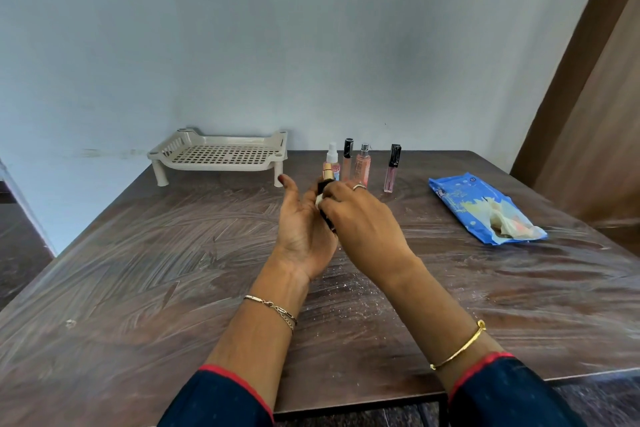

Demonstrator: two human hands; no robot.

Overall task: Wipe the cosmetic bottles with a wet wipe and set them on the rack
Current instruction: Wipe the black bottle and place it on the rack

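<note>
My left hand (304, 229) holds a small dark bottle with a gold cap (326, 180) above the table's middle, thumb raised. My right hand (363, 222) curls over the bottle with a white wet wipe (318, 199) peeking out under its fingers. Behind them stand several cosmetic bottles: a clear-topped spray bottle (332, 156), a black-capped peach tube (347, 159), a pink spray bottle (363, 165) and a black-capped pink gloss tube (392, 168). The beige slotted rack (221, 154) stands on short legs at the back left, with nothing on it.
A blue wet wipe pack (481, 208), its flap open, lies at the right on the dark wooden table (138, 270). The wall runs just behind the rack and bottles. A brown door panel (588, 114) stands at the far right.
</note>
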